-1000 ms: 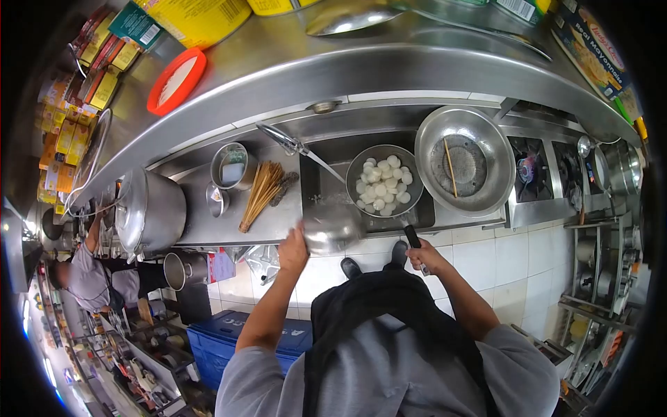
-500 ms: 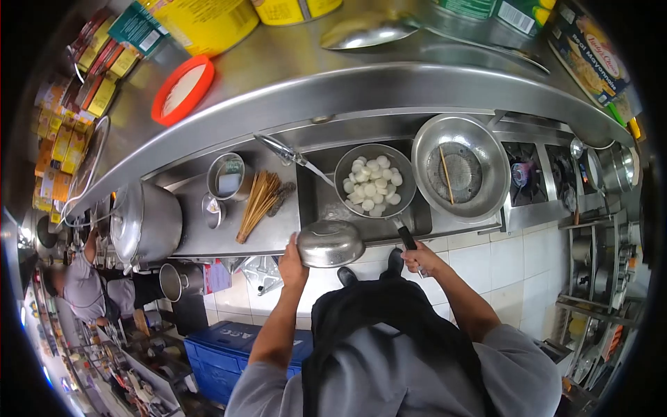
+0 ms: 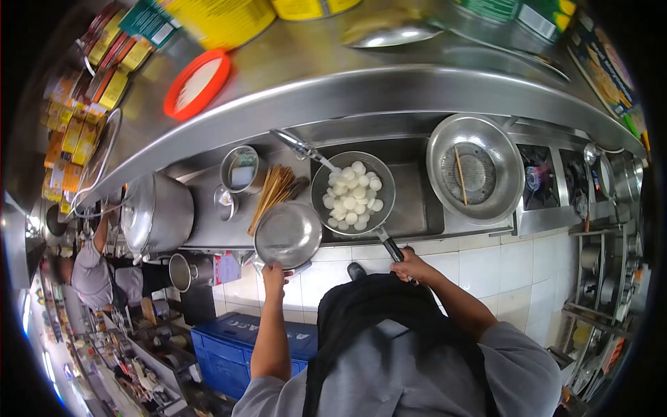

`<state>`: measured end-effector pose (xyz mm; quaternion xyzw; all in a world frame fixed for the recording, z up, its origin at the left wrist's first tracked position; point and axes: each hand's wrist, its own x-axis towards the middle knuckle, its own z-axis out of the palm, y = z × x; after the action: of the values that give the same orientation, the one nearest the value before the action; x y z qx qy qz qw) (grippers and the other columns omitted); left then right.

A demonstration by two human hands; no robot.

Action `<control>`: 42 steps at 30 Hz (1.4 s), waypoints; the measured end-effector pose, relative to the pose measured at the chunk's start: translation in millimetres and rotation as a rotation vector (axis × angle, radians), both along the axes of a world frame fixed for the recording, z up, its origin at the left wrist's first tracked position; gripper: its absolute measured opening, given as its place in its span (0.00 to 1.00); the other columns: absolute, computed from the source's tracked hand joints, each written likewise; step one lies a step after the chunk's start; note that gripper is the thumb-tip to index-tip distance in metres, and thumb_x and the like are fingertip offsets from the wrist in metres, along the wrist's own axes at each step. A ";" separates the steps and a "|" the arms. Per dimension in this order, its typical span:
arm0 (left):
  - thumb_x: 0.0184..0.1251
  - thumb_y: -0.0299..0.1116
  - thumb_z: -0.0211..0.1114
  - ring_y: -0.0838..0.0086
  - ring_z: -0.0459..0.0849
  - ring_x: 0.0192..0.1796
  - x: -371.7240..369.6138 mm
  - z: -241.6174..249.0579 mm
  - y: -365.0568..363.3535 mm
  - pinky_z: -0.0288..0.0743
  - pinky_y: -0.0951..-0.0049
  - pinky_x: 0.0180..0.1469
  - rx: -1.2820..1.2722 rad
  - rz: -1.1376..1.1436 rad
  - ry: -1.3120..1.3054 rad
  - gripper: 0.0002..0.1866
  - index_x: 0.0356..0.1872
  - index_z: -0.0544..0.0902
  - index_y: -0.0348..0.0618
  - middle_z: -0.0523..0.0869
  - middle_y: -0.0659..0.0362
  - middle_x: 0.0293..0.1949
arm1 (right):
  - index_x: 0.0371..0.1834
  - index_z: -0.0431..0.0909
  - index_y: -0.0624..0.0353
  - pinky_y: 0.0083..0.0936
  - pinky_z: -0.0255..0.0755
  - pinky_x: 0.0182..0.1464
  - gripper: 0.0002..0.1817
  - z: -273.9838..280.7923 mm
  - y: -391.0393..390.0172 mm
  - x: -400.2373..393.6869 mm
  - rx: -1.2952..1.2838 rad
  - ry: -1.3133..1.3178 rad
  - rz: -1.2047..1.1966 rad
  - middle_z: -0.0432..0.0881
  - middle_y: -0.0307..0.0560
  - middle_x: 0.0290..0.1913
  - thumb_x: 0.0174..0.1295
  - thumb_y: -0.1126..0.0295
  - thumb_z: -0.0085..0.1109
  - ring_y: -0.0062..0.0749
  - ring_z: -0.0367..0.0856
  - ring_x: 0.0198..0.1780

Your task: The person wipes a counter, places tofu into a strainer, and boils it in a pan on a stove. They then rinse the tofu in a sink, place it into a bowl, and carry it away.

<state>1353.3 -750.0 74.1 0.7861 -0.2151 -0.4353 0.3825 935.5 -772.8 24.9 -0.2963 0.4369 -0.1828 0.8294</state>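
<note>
Passage at sink (image 3: pixel 413 198).
Open room: basin right of the frying pan (image 3: pixel 382 213), short of the large bowl (image 3: pixel 513 174). Obstacles: faucet (image 3: pixel 296 144) at pan's far-left edge; sticks (image 3: pixel 269 194) and held bowl (image 3: pixel 287 233) on its left.

A red-rimmed container (image 3: pixel 197 84) sits near yellow tins (image 3: pixel 224 19) on a shelf (image 3: pixel 295 57).

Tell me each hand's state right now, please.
Left hand: closed, holding a metal bowl.
Right hand: closed on the black handle of the pan.
</note>
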 end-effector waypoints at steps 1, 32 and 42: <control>0.69 0.36 0.53 0.69 0.86 0.25 2.7 -6.2 -2.7 0.71 0.77 0.19 0.093 0.053 0.026 0.16 0.45 0.75 0.29 0.84 0.52 0.31 | 0.42 0.64 0.60 0.21 0.62 0.16 0.15 1.8 -0.5 -1.5 0.022 -0.013 -0.005 0.68 0.37 0.19 0.57 0.77 0.61 0.19 0.66 0.15; 0.58 0.55 0.67 0.47 0.51 0.78 -176.8 -41.3 -211.4 0.49 0.32 0.71 -0.294 -1.087 -0.786 0.37 0.71 0.69 0.66 0.54 0.48 0.77 | 0.37 0.65 0.57 0.22 0.61 0.16 0.12 50.9 8.5 -12.4 -0.045 0.048 -0.024 0.67 0.36 0.16 0.60 0.71 0.62 0.21 0.66 0.14; 0.53 0.52 0.69 0.52 0.55 0.77 -173.7 -25.7 -225.1 0.50 0.34 0.72 -0.091 -1.384 -0.828 0.34 0.66 0.74 0.68 0.61 0.54 0.74 | 0.42 0.66 0.58 0.21 0.61 0.16 0.14 46.1 0.0 -21.7 -0.061 0.043 -0.001 0.67 0.36 0.16 0.60 0.71 0.62 0.20 0.66 0.14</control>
<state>1179.6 -975.1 48.4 0.5559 -0.7948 -0.2376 -0.0530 913.8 -772.8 71.0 -0.3250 0.4488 -0.1900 0.8104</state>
